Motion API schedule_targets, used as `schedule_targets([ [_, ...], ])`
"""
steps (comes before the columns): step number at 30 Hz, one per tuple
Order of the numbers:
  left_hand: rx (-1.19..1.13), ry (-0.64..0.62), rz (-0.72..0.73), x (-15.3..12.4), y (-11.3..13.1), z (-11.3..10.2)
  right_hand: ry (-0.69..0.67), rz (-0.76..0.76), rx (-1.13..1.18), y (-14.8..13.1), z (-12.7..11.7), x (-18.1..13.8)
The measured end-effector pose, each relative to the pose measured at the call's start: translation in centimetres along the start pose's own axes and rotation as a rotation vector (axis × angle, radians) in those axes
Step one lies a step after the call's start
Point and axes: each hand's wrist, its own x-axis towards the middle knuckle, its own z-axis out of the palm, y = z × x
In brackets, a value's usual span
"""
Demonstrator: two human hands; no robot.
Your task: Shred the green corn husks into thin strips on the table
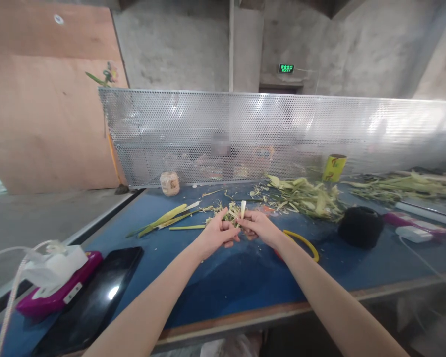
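Observation:
My right hand [255, 227] is closed, its thumb and fingers pinching a pale leaf strip [243, 206] whose whitish end stands up above the fingertips. Close beside it, my left hand [223, 232] has curled fingers; whatever lies between them is too small to make out. Just behind both hands is a heap of shredded plant bits [228, 212]. Long green-yellow leaves [167, 218] lie to the left, together with a thin green stalk [188, 227] pointing towards my left hand.
A perforated metal screen [193, 119] closes off the blue table [208, 282] at the back. Leaf scraps [305, 196], a yellow-green can [334, 167], a black roll [360, 226] and a yellow ring [306, 243] are rightward. A twine roll [170, 183], dark tablet [100, 292] and power strip [59, 292] stand left.

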Motion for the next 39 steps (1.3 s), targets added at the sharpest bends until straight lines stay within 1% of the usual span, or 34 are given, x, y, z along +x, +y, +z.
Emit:
schedule_targets([
  [2, 0.111, 0.003, 0.017, -0.1, 0.0, -0.2, 0.023, 0.022, -0.037, 0.1, -0.2, 0.0],
  [4, 0.262, 0.037, 0.060, -0.2, 0.0, -0.4, 0.066, 0.022, -0.097, 0.1, -0.3, 0.1],
  [7, 0.463, 0.144, 0.209, -0.2, -0.2, -0.7, 0.073, 0.011, -0.191, 0.2, -0.2, 0.0],
  [9, 0.519, 0.206, 0.296, -0.2, -0.3, -0.7, 0.046, -0.014, -0.227, 0.1, 0.0, -0.1],
  [11, 0.509, 0.238, 0.324, -0.2, -0.3, -0.5, 0.032, -0.055, -0.251, 0.0, 0.2, -0.2],
  [13, 0.457, 0.249, 0.314, -0.1, -0.3, -0.2, 0.051, -0.113, -0.280, -0.2, 0.4, -0.4],
  [18, 0.240, 0.206, 0.290, 0.0, -0.5, 0.9, 0.141, -0.251, -0.379, -0.4, 0.5, -0.4],
  [20, 0.147, 0.201, 0.285, 0.1, -0.6, 1.2, 0.135, -0.259, -0.364, -0.4, 0.5, -0.3],
  [23, 0.079, 0.202, 0.261, 0.2, -0.7, 1.4, 0.129, -0.238, -0.259, -0.4, 0.6, -0.2],
  [25, 0.079, 0.202, 0.245, 0.2, -0.7, 1.4, 0.175, -0.236, -0.239, -0.5, 0.5, -0.1],
  [27, 0.089, 0.202, 0.241, 0.2, -0.7, 1.3, 0.217, -0.245, -0.268, -0.6, 0.3, -0.1],
  [32, 0.113, 0.204, 0.238, 0.0, -0.3, 1.2, 0.231, -0.243, -0.261, -0.4, 0.1, -0.2],
  [39, 0.223, 0.117, 0.231, -0.2, 0.3, 1.2, 0.308, -0.261, -0.273, -0.4, 0.4, -0.2],
])
